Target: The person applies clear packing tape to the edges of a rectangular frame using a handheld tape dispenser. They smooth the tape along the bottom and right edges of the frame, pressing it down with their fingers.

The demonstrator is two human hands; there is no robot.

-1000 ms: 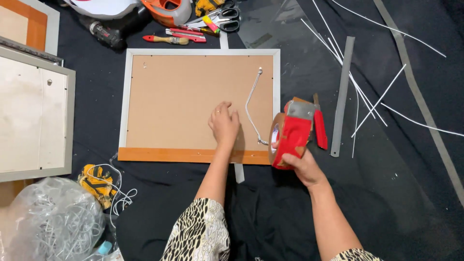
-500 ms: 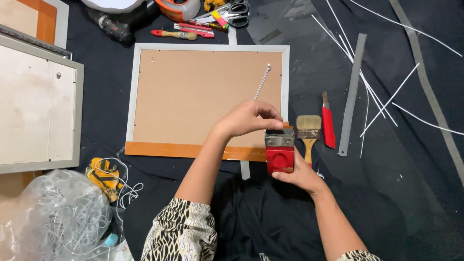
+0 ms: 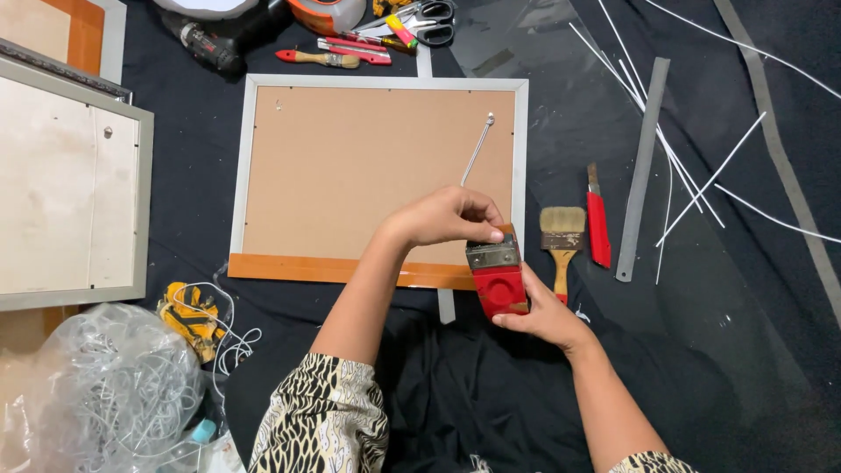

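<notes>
My right hand [image 3: 545, 317] grips a red tape dispenser [image 3: 497, 276] by its lower end, at the near right corner of a picture frame [image 3: 250, 175] that lies face down. The frame shows a brown backing board [image 3: 368, 175], a hanging wire [image 3: 477, 149] and a strip of brown tape [image 3: 333, 270] along its near edge. My left hand [image 3: 448, 216] is curled over the top of the dispenser, with its fingertips at the metal blade end.
A flat paintbrush [image 3: 561, 241], a red utility knife [image 3: 598, 226] and a metal ruler [image 3: 641, 158] lie right of the frame, with white strips [image 3: 701, 184] beyond. Scissors [image 3: 420, 19], a small brush [image 3: 320, 59] and a drill [image 3: 206, 44] lie behind. Another frame [image 3: 70, 193] lies left, a plastic bag [image 3: 105, 385] near left.
My left hand left the backing board and came onto the dispenser. My right hand turned the dispenser end-on and lowered it to the frame's near right corner, uncovering the paintbrush.
</notes>
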